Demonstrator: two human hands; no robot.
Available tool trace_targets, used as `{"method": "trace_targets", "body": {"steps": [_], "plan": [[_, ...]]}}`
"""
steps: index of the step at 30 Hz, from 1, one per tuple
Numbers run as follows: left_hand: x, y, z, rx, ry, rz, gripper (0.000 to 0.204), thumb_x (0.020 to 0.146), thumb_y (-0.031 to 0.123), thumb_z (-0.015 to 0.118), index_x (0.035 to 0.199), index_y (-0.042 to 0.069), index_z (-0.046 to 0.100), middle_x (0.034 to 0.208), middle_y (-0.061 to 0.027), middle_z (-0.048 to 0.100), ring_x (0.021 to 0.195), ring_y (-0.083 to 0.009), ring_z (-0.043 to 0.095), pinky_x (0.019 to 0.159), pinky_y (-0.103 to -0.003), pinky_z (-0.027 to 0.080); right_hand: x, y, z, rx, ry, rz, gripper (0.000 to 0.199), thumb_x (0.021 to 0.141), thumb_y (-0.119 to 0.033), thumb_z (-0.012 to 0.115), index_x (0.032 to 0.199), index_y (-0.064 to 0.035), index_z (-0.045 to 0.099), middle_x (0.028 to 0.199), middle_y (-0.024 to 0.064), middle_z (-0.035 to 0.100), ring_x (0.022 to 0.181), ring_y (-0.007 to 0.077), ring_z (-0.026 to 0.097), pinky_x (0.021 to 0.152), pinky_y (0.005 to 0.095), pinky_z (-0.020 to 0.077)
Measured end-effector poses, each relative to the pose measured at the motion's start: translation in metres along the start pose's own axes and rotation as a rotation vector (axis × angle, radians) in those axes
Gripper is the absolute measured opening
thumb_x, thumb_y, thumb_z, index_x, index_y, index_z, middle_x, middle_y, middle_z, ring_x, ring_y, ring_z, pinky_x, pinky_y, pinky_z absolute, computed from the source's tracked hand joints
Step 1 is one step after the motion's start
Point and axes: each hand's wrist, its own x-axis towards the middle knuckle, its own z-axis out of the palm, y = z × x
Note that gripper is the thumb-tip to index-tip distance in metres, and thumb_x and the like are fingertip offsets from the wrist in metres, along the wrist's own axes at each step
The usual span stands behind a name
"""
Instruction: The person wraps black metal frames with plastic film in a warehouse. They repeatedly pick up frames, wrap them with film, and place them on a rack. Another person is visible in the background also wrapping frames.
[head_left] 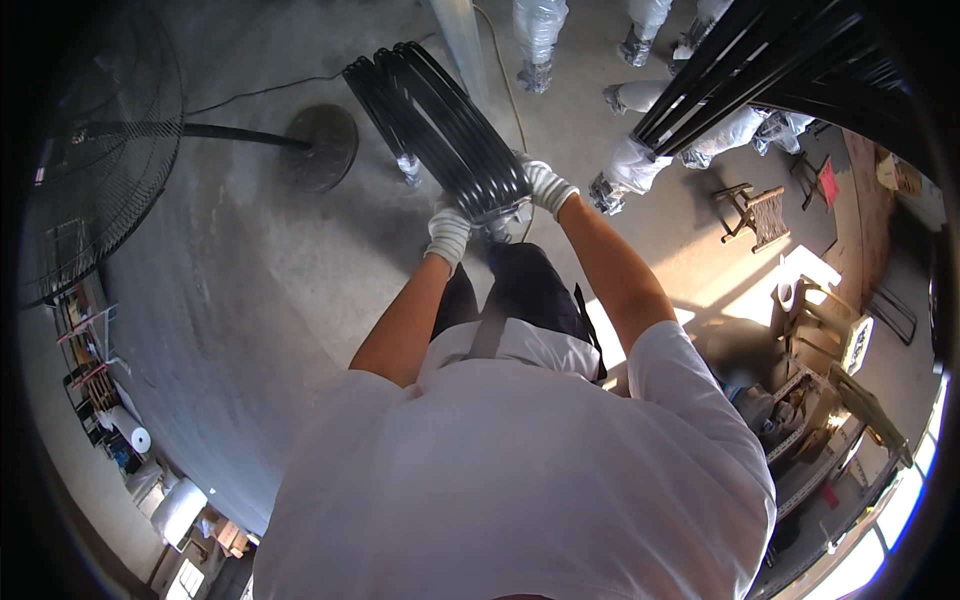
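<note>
A bundle of glossy black bent metal tubes [440, 125] stretches away in front of me, its near end at knee height. White knitted gloves with grey bands cover both hands. My left hand [447, 232] is closed on the left corner of the near end, and my right hand [546, 186] grips the right corner. Most fingers of both hands are hidden behind the tubes. Clear plastic wrap [408, 168] shows at the bundle's left side, low down.
To the left stands a large fan [100, 150] with a round base [320, 148]. A grey post [460, 45] rises beyond the bundle. More black tubes [740, 70] with plastic-wrapped ends lie at the far right, near a small folding stool [755, 218]. Cords cross the floor.
</note>
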Motion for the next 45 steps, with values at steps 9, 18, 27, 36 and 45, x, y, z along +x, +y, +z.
{"method": "trace_targets", "body": {"steps": [9, 18, 27, 36, 45], "plan": [[-0.030, 0.037, 0.037, -0.068, -0.159, -0.211, 0.031, 0.088, 0.020, 0.039, 0.108, 0.000, 0.052, 0.107, -0.0103, 0.057, 0.100, -0.0213, 0.054, 0.087, -0.032, 0.043, 0.046, 0.095, 0.028, 0.268, 0.007, 0.034, 0.036, 0.081, -0.023, 0.053, 0.108, -0.0002, 0.053, 0.100, 0.0123, 0.060, 0.092, 0.0188, 0.053, 0.082, 0.0297, 0.0401], [-0.044, 0.070, 0.062, -0.787, -0.140, -0.619, 0.032, 0.087, 0.025, 0.043, 0.104, 0.000, 0.054, 0.102, -0.0136, 0.059, 0.096, -0.0247, 0.056, 0.086, -0.038, 0.044, -0.048, -0.121, 0.036, 0.032, 0.745, 0.225, 0.075, 0.060, -0.043, 0.071, 0.120, -0.0081, 0.044, 0.112, 0.0221, 0.049, 0.103, 0.0314, 0.048, 0.085, 0.0380, 0.0401], [-0.054, 0.077, 0.076, -0.992, -0.115, -0.751, 0.033, 0.085, 0.026, 0.046, 0.102, -0.001, 0.053, 0.098, -0.0155, 0.059, 0.092, -0.0267, 0.057, 0.084, -0.040, 0.046, -0.043, -0.083, 0.092, -0.326, 0.945, 0.361, 0.113, 0.044, -0.041, 0.080, 0.135, -0.0184, 0.017, 0.131, 0.0275, 0.021, 0.117, 0.0424, 0.031, 0.095, 0.0425, 0.0336], [-0.028, 0.050, 0.023, -0.281, -0.520, -0.466, 0.037, 0.085, 0.030, 0.048, 0.114, 0.006, 0.048, 0.112, -0.0086, 0.052, 0.101, -0.0181, 0.049, 0.088, -0.031, 0.040, -0.043, -0.085, 0.097, -0.284, 1.105, 0.117, 0.104, 0.045, -0.032, 0.075, 0.134, -0.0152, 0.024, 0.113, 0.0291, 0.037, 0.100, 0.0434, 0.041, 0.087, 0.0463, 0.0374], [-0.058, 0.101, -0.016, 0.399, -0.601, -0.158, 0.049, 0.070, 0.017, 0.069, 0.113, 0.007, 0.049, 0.104, -0.0021, 0.055, 0.093, -0.0148, 0.054, 0.083, -0.029, 0.043, -0.047, -0.107, 0.102, -0.259, 1.172, 0.147, 0.090, 0.048, -0.015, 0.072, 0.129, -0.0159, 0.034, 0.110, 0.0250, 0.039, 0.100, 0.0377, 0.044, 0.087, 0.0413, 0.0395]]}}
